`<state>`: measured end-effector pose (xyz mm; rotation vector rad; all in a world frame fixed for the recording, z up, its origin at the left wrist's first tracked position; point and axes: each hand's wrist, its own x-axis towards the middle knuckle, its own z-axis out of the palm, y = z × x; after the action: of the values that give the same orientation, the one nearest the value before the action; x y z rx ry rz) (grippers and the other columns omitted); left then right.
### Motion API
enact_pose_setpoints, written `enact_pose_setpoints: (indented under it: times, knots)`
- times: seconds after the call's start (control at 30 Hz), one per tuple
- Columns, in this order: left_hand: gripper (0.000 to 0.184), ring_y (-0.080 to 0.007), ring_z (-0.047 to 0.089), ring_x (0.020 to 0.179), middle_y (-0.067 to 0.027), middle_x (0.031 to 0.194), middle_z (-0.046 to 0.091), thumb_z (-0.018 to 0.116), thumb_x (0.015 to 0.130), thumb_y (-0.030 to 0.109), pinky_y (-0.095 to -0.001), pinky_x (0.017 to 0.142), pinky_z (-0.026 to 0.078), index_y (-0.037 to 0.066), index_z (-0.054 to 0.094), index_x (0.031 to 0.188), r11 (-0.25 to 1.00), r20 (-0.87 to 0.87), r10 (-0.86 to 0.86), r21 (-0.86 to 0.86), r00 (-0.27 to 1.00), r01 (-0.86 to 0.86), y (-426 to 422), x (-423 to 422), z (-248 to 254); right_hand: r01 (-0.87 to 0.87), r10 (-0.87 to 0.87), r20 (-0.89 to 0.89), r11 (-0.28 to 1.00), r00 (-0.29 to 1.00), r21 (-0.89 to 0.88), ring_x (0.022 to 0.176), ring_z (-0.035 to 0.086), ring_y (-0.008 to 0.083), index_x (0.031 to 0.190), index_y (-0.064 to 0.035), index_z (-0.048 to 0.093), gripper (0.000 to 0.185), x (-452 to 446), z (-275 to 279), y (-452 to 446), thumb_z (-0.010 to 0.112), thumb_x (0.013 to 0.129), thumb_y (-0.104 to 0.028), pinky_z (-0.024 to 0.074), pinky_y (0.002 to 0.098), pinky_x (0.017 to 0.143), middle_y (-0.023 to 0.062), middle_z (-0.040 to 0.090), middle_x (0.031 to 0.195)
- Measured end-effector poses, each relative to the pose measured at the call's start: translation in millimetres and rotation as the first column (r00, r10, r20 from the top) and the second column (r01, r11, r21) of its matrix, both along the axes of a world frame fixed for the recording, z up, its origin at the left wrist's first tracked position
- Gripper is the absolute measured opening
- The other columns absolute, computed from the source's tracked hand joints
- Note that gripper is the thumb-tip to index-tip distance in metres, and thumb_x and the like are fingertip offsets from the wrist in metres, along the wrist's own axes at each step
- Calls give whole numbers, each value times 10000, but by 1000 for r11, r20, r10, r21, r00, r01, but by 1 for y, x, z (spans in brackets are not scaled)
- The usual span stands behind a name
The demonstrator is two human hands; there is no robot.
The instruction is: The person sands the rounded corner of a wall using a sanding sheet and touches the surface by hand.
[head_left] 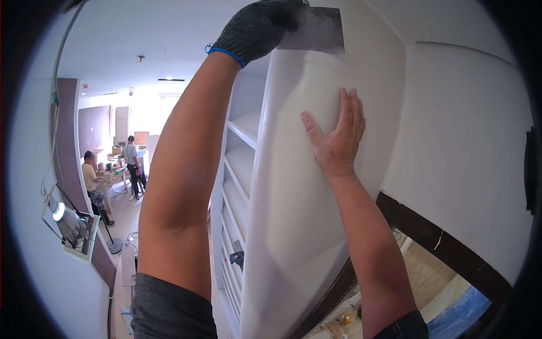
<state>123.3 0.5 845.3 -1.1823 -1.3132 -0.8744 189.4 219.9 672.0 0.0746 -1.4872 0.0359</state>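
A tall white panel [302,169] with a smooth, rounded face fills the middle of the view; a white shelving unit [232,181] runs along its left side; a dark brown beam [418,224] slants across the lower right; far back on the left, one person in a pale yellow top [90,176] and another in grey [130,152] stand by a cluttered tabletop [116,172]; of the hands, the left hand [259,31], raised high in a dark glove with a blue cuff edge, has its fingers bent around a dark rectangular sheet [324,34], which lies against the panel's upper part; the bare right hand [341,135], below the sheet and apart from it, is open against the panel, fingers parted, grasping nothing.
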Motion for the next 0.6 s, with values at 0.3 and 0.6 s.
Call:
enact_pose_setpoints:
  times: [0.3,0.6]
  knots:
    - [392,-236,745,998,-91,1193,786,687,1000,247,-376,935,582,231,711,1390,998,83,53,-40,995,-50,-2,1,0,-10,10,-4,1000,1000,-6,1560,272,443,1621,-89,350,1001,-1,0,0,805,871,-570,183,690,1239,217,329,1670]
    - [395,-247,750,1007,-102,1188,785,685,994,255,-377,940,580,211,710,1386,999,12,-34,-14,999,34,-6,1,-6,3,-3,-17,1000,1000,-2,1551,288,451,1616,-85,360,999,-2,1,-1,805,867,-574,198,699,1229,221,342,1662]
